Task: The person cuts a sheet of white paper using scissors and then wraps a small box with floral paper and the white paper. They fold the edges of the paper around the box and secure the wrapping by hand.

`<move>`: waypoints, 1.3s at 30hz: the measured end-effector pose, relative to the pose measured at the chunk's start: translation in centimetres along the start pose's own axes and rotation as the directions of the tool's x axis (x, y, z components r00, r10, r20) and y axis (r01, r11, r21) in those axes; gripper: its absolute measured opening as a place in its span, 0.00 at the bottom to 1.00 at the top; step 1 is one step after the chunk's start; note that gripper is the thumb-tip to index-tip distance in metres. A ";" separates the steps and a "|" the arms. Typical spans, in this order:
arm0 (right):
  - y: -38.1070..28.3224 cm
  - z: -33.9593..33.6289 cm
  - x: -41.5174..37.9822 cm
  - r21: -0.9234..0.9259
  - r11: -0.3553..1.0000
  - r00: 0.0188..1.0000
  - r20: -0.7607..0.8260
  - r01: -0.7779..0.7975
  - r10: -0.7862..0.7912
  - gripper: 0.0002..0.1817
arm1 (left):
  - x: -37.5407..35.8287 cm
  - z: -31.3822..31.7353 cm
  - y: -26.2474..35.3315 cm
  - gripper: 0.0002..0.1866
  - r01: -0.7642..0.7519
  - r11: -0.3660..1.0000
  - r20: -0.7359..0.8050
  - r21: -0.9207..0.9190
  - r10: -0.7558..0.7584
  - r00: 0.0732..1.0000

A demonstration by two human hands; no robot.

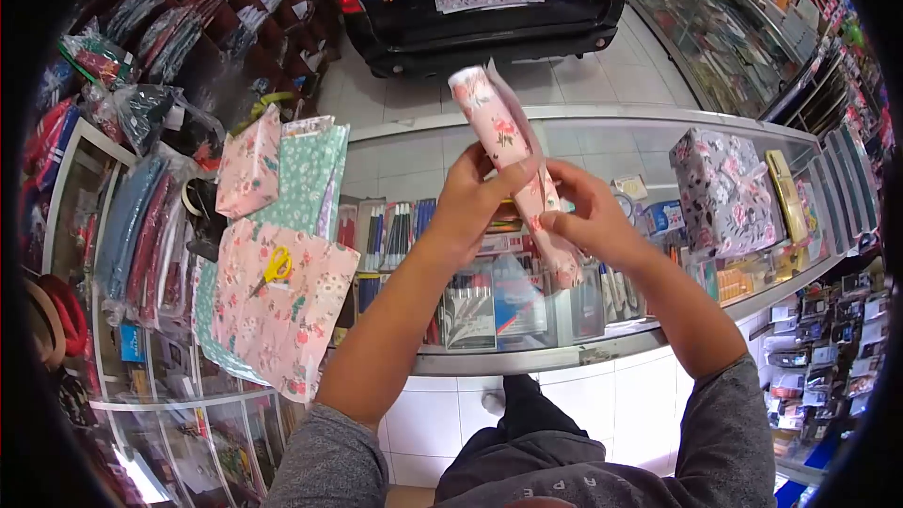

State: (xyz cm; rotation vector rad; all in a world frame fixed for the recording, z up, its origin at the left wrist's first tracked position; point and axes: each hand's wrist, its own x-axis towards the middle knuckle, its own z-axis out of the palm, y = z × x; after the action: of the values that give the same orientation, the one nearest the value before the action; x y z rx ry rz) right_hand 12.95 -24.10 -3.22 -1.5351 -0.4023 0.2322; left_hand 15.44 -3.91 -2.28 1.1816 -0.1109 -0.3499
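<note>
A roll of pink floral wrapping paper [503, 127] is held up at a tilt above the glass counter, its loose edge lifting at the upper right. My left hand [480, 193] wraps round its middle from the left, thumb across the front. Lower down, my right hand [593, 212] grips the same roll from the right, thumb on the paper. Left of my hands, yellow-handled scissors [276, 268] lie on a flat pink floral sheet [292, 315]. Behind that sheet sits a box wrapped in pink floral paper [249, 165], beside green floral paper [315, 155].
The glass counter [611, 115] holds pens and other stationery under its top. A grey floral wrapped gift [720, 188] stands at the right, near a gold box [788, 196]. A tape dispenser [200, 212] is at the left, beside packaged clothes [155, 235]. A black vehicle [489, 42] stands beyond.
</note>
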 end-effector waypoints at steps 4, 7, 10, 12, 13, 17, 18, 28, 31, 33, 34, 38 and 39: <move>-0.7 0.4 -0.6 -0.108 0.990 0.995 -0.034 0.087 -0.091 0.37 | -0.5 1.1 0.9 0.34 -0.069 0.995 -0.083 0.075 0.075 0.994; -1.1 0.4 -1.0 -0.132 0.986 0.994 -0.020 0.101 -0.104 0.35 | -0.7 1.0 1.3 0.32 -0.085 0.990 -0.169 0.111 0.103 0.980; -0.6 1.1 -1.0 -0.137 0.962 0.968 -0.045 0.238 -0.246 0.26 | -0.2 -0.3 1.3 0.32 -0.091 0.988 -0.226 0.122 0.117 0.967; -0.7 0.8 -1.0 -0.230 0.957 0.981 -0.031 0.178 -0.190 0.20 | 0.3 -1.4 1.3 0.35 -0.048 0.985 -0.244 0.166 0.088 0.966; -0.7 1.2 -1.0 -0.268 0.941 0.968 -0.079 0.209 -0.237 0.17 | 0.2 -1.5 1.4 0.35 -0.050 0.982 -0.251 0.183 0.096 0.963; -0.8 0.9 -1.2 -0.362 0.913 0.970 -0.076 0.189 -0.231 0.16 | 0.3 -1.3 1.7 0.35 -0.048 0.984 -0.243 0.172 0.089 0.966; -0.8 0.8 -1.3 -0.408 0.882 0.958 -0.055 0.236 -0.282 0.17 | 0.2 -1.2 1.8 0.35 -0.023 0.979 -0.253 0.203 0.075 0.965; -1.4 1.6 -1.4 -0.290 0.893 0.927 -0.045 0.345 -0.373 0.19 | 0.0 -1.2 1.6 0.35 0.031 0.999 -0.227 0.020 -0.026 0.974; -2.0 1.5 -1.5 -0.325 0.872 0.920 -0.015 0.366 -0.392 0.23 | 0.2 -1.0 1.8 0.35 0.065 0.997 -0.238 -0.049 -0.075 0.968; -2.1 1.6 -1.6 -0.300 0.876 0.913 -0.032 0.379 -0.406 0.24 | 0.2 -1.0 1.8 0.35 0.081 0.993 -0.232 -0.092 -0.100 0.968; -2.1 1.6 -1.7 -0.303 0.878 0.914 -0.049 0.371 -0.403 0.24 | 0.1 -1.0 1.9 0.35 0.079 0.991 -0.221 -0.106 -0.101 0.970; -2.8 1.1 -1.8 -0.265 0.879 0.916 0.044 0.396 -0.399 0.30 | 0.1 -1.0 2.0 0.35 0.084 0.987 -0.206 -0.134 -0.111 0.972; -2.8 0.9 -1.8 -0.264 0.880 0.916 0.041 0.394 -0.398 0.30 | 0.2 -1.0 1.9 0.35 0.087 0.987 -0.204 -0.134 -0.113 0.972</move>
State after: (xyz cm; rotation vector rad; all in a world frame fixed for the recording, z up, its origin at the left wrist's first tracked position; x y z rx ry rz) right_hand 10.69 -24.03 -0.64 -1.6772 -0.7510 -0.1627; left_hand 16.26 -2.41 -0.96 1.0963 0.1550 -0.3132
